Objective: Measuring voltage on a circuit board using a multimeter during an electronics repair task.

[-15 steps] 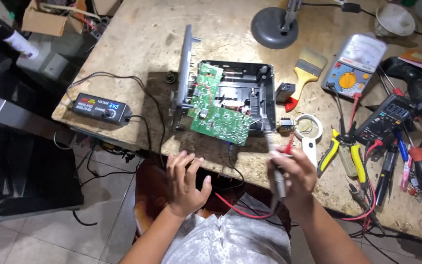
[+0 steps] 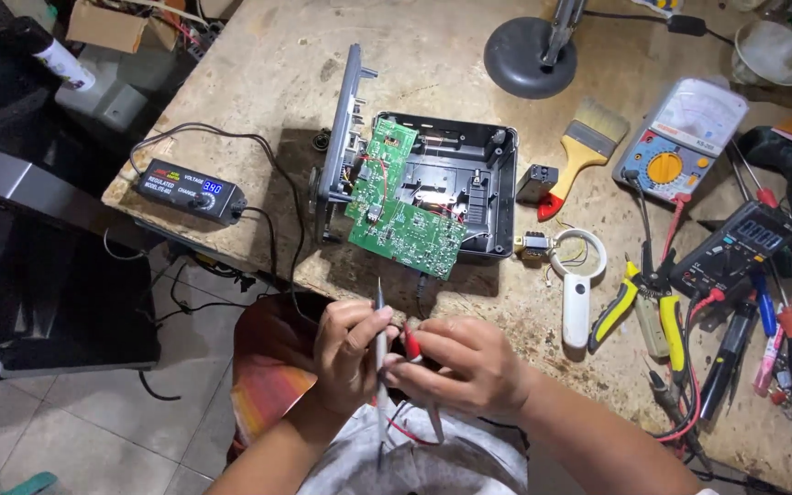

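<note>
An electronics repair workshop: scarred workbench [image 2: 433, 37] with multimeters [image 2: 685, 137], pliers [image 2: 639, 307], opened device's green circuit board [image 2: 396, 206].

Bare bench strip between near edge and green circuit board [image 2: 394, 213]: passable. Far-left bench, beyond the board's black housing [image 2: 456, 174], also open. Left flank pinched by power adapter [image 2: 190, 190] and its looping cable. Right side crowded: magnifier [image 2: 577, 286], pliers [image 2: 645, 295], brush [image 2: 584, 151], two multimeters, probe leads. Lamp base [image 2: 532, 57] blocks far centre.
</note>
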